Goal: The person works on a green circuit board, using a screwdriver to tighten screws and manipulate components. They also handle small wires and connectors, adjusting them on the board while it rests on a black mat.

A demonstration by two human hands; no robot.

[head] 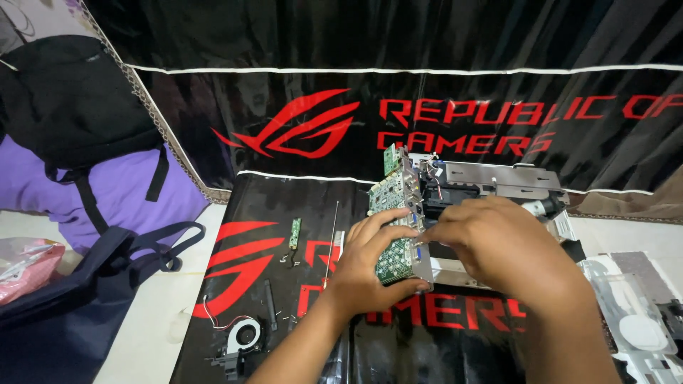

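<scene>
Left hand gripping upright green circuit board with metal port plate, fingers curled around its edge. Right hand pinching board's right side, above black desk mat with red graphics. Behind, opened grey metal device chassis. Small round blower fan lower left.

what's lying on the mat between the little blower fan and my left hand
In the head view, between the blower fan and the left hand lie a thin black strip and a few small screws.
</scene>
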